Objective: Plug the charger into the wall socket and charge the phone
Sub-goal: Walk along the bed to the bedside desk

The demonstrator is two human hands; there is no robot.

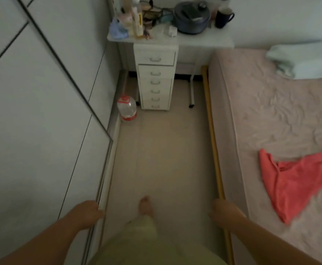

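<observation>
In the aisle, both hands (88, 212) empty.

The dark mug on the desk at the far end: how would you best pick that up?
By its handle. The dark mug stands upright with the loop handle sticking out to the right, away from the pot on its left. Come in from the right and hook the fingers through the loop.

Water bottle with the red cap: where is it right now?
In the head view the water bottle stands on the floor at far left, against the wall, just left of the white drawer unit under the cluttered desk.
</observation>
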